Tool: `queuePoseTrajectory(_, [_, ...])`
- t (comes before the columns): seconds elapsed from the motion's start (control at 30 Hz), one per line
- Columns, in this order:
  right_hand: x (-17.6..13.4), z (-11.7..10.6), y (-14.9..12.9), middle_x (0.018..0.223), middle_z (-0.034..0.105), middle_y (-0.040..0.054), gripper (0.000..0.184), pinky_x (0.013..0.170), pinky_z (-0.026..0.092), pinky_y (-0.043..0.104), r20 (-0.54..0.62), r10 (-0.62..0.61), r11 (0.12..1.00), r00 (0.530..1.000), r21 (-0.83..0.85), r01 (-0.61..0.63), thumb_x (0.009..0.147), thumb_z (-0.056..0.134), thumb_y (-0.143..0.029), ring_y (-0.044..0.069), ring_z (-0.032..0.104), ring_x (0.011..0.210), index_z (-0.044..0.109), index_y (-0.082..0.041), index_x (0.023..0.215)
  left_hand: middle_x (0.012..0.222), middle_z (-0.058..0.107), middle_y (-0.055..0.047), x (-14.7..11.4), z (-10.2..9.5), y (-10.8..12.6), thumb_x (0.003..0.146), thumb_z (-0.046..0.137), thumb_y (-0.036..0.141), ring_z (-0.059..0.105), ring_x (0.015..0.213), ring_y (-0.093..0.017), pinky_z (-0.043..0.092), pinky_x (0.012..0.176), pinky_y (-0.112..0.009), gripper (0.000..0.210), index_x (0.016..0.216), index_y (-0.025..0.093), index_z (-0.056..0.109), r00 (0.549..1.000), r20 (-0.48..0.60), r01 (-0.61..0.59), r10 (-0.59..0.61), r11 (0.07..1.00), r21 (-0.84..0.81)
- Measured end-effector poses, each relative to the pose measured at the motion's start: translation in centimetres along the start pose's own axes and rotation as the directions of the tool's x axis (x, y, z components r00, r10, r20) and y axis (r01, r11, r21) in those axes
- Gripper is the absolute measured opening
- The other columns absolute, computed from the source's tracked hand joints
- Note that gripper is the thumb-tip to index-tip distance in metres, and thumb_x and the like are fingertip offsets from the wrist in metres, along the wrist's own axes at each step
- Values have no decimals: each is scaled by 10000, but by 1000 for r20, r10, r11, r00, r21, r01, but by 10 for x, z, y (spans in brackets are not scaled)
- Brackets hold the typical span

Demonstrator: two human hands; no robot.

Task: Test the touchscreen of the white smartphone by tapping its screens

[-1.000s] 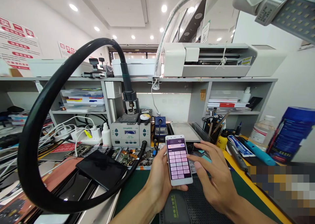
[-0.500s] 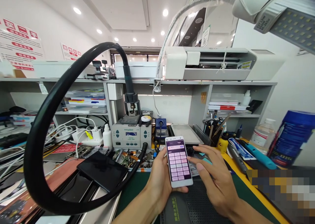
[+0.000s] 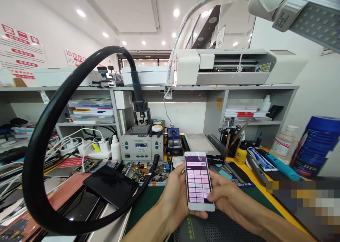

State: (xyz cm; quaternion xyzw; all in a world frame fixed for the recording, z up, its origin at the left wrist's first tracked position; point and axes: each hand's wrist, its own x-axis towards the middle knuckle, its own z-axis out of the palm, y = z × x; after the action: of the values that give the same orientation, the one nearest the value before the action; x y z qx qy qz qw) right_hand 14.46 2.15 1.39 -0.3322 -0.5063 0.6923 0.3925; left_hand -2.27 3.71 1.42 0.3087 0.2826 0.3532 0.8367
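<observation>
Head view: hose (image 3: 29, 157) arching over the bench's (image 3: 275, 199) left side, well apart from the hands; black panel (image 3: 110, 185) beneath; left hand (image 3: 174, 190) cradling the phone's (image 3: 198, 180) left edge and underside; phone raised above the bench's near edge, long axis pointing away from the person; right hand (image 3: 225, 196) equally near, gripping its right edge, thumb alone obstructing the display; bottle (image 3: 284, 142) toward the bench's right edge.

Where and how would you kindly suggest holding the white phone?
Probably the white phone is best held by its long edges, left hand from the left, right hand from the right: it is narrow, and its lit screen faces the camera.
</observation>
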Motion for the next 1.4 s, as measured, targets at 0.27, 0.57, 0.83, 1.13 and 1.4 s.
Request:
queuePoseTrajectory(0.27, [2,1,2,1121,705,52,627,839,529,340,1,-27,999,1000,-25,27,708,588,-112,211,660,968,575,-257,1317,880,615,-98,0,-2,0,915,403,651,618,660,-212,528,450,-306,631,1195,154,673,1000,-18,-12,12,1000,21])
queuePoseTrajectory(0.57, [3,2,2,1033,738,54,485,792,521,346,-73,-15,1000,997,-26,13,785,634,-216,215,680,897,601,-228,1268,942,645,-117,0,0,-2,897,426,673,613,673,-201,516,438,-280,647,1225,175,676,998,-52,-21,24,999,49])
queuePoseTrajectory(0.83, [4,5,3,1086,733,53,562,812,531,357,-104,-24,993,994,-117,12,729,693,-275,227,684,929,580,-227,1277,970,650,-120,1,0,-3,908,402,665,629,674,-207,507,423,-277,639,1235,187,672,998,-54,-24,27,999,45])
queuePoseTrajectory(1.13, [6,2,9,1035,727,41,507,740,511,339,-98,-96,962,991,-264,67,747,648,-237,206,660,823,558,-211,1246,976,670,-124,-1,1,-3,879,471,655,647,711,-226,512,433,-272,624,1221,177,681,998,-48,-27,30,998,54])
queuePoseTrajectory(1.4, [6,0,10,1045,723,40,555,803,517,367,-97,-72,972,993,-232,47,696,600,-189,231,664,913,558,-216,1249,980,666,-125,1,0,-4,888,447,671,652,708,-228,514,430,-279,636,1214,176,678,999,-44,-27,29,998,55])
